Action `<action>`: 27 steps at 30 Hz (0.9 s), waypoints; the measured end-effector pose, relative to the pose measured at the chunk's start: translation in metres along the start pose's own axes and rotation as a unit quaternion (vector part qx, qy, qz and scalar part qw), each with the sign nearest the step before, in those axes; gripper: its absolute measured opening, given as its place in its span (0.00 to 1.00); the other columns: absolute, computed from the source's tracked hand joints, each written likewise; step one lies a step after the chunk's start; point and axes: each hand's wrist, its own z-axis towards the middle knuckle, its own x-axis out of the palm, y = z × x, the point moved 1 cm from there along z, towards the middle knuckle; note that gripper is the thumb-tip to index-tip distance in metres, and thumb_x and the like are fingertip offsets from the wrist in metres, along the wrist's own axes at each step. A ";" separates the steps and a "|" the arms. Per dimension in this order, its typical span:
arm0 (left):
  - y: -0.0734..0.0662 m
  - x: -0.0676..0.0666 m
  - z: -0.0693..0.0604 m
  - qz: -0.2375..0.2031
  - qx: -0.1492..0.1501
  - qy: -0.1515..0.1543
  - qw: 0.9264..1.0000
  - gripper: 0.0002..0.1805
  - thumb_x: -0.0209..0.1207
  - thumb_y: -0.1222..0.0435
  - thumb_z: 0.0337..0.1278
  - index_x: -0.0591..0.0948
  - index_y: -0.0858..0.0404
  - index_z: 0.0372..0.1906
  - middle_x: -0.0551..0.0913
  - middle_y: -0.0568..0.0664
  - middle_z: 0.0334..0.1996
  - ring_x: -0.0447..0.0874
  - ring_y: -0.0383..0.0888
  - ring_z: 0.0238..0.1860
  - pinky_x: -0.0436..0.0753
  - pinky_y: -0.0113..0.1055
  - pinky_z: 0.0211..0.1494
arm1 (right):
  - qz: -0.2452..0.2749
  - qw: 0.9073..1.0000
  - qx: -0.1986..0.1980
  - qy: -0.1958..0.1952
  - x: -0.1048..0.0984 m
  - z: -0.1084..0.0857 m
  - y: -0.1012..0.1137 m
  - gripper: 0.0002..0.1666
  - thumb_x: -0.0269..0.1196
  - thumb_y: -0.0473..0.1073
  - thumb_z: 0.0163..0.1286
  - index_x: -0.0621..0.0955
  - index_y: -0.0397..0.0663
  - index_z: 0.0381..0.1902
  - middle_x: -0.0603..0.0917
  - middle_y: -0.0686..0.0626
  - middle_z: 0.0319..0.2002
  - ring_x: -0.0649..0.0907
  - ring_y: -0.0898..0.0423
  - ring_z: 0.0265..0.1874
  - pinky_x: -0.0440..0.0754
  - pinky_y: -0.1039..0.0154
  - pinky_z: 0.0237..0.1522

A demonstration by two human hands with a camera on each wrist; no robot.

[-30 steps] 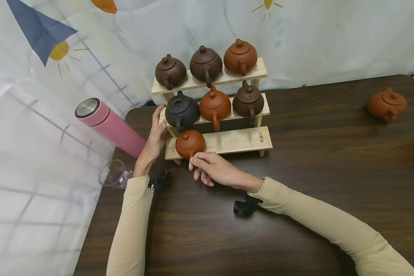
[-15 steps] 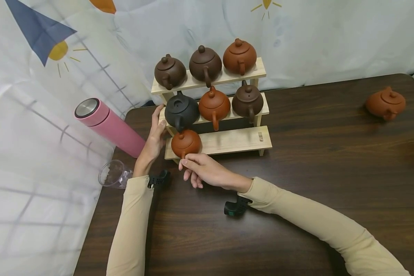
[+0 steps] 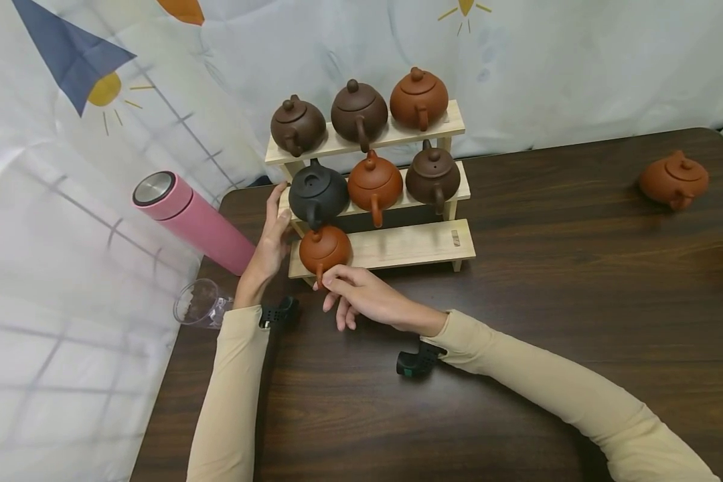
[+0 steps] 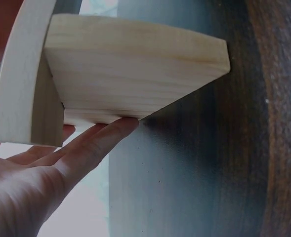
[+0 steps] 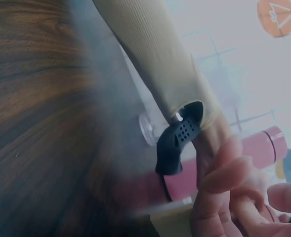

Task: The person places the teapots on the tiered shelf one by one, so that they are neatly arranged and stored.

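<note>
An orange-brown teapot (image 3: 325, 249) sits at the left end of the lowest step of a wooden tiered stand (image 3: 410, 246). Beside its handle is my right hand (image 3: 361, 294), thumb tip just right of the handle and a fingertip behind it. In the right wrist view a gap shows between thumb and fingers; the teapot is out of that view. My left hand (image 3: 269, 244) rests against the stand's left side at the middle step. Its straight fingers (image 4: 93, 148) lie along the wood in the left wrist view.
A black teapot (image 3: 318, 194), an orange one (image 3: 375, 182) and a brown one (image 3: 433, 175) fill the middle step; three more stand on top. A pink flask (image 3: 195, 224) and clear cup (image 3: 199, 304) are left. Another teapot (image 3: 675, 181) sits far right.
The teapot slid left along the lowest step with my right hand, then stayed put. Since then, the thumb has shifted slightly right, off the handle. My left hand has not moved.
</note>
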 end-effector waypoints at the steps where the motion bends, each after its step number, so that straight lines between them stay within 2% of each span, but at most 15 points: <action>1: 0.000 0.000 0.000 -0.002 0.001 -0.001 1.000 0.33 0.38 0.56 0.81 0.46 0.53 0.84 0.66 0.51 0.66 0.76 0.43 0.56 0.73 0.38 0.57 | -0.003 1.000 0.002 0.000 -0.002 -0.002 0.000 0.17 0.48 0.41 0.87 0.74 0.34 0.62 0.82 0.44 0.38 0.83 0.57 0.21 0.78 0.65 0.26; 8: 0.001 -0.001 0.000 -0.010 -0.001 -0.005 1.000 0.33 0.37 0.57 0.81 0.46 0.54 0.84 0.67 0.51 0.64 0.76 0.39 0.55 0.73 0.36 0.57 | -0.060 0.998 -0.017 0.022 -0.026 -0.037 0.010 0.19 0.49 0.33 0.84 0.72 0.34 0.67 0.83 0.37 0.42 0.84 0.54 0.24 0.81 0.63 0.27; 12: 0.002 0.000 0.000 -0.011 -0.001 -0.011 1.000 0.33 0.37 0.58 0.80 0.46 0.55 0.84 0.67 0.51 0.64 0.76 0.39 0.54 0.73 0.35 0.55 | -0.109 0.993 -0.039 0.024 -0.049 -0.066 0.021 0.16 0.50 0.34 0.84 0.75 0.35 0.63 0.82 0.33 0.43 0.84 0.50 0.26 0.81 0.61 0.28; 15: 0.003 0.001 0.001 -0.009 0.000 -0.009 1.000 0.33 0.36 0.59 0.80 0.45 0.56 0.84 0.64 0.51 0.66 0.74 0.39 0.56 0.72 0.35 0.57 | -0.153 0.986 -0.058 0.006 -0.072 -0.090 0.029 0.13 0.51 0.35 0.85 0.79 0.38 0.57 0.81 0.37 0.41 0.83 0.47 0.27 0.81 0.60 0.28; 18: 0.003 0.002 0.002 -0.009 -0.003 -0.008 1.000 0.34 0.36 0.59 0.80 0.45 0.55 0.84 0.63 0.53 0.68 0.73 0.40 0.57 0.71 0.36 0.57 | -0.195 0.978 -0.073 -0.031 -0.101 -0.115 0.036 0.10 0.52 0.35 0.84 0.80 0.39 0.53 0.82 0.42 0.39 0.82 0.46 0.26 0.81 0.59 0.28; 22: 0.003 0.001 0.001 -0.009 -0.009 -0.008 1.000 0.35 0.36 0.58 0.80 0.43 0.53 0.85 0.61 0.55 0.71 0.72 0.42 0.60 0.71 0.37 0.60 | -0.224 0.967 -0.078 -0.098 -0.150 -0.150 0.043 0.10 0.53 0.35 0.84 0.79 0.41 0.55 0.84 0.44 0.39 0.82 0.46 0.27 0.81 0.59 0.27; 24: 0.003 0.000 0.000 -0.008 -0.013 -0.007 1.000 0.35 0.36 0.59 0.80 0.41 0.53 0.85 0.59 0.56 0.74 0.70 0.43 0.63 0.69 0.39 0.64 | -0.231 0.959 -0.070 -0.146 -0.177 -0.168 0.045 0.12 0.52 0.37 0.85 0.79 0.42 0.57 0.85 0.46 0.40 0.83 0.48 0.29 0.81 0.59 0.27; 27: 0.002 -0.001 -0.002 -0.001 -0.019 -0.009 1.000 0.36 0.36 0.58 0.80 0.40 0.50 0.86 0.56 0.56 0.77 0.67 0.45 0.68 0.65 0.43 0.68 | -0.242 0.940 -0.034 -0.238 -0.216 -0.196 0.046 0.13 0.51 0.42 0.86 0.79 0.51 0.60 0.85 0.52 0.41 0.83 0.53 0.30 0.79 0.60 0.27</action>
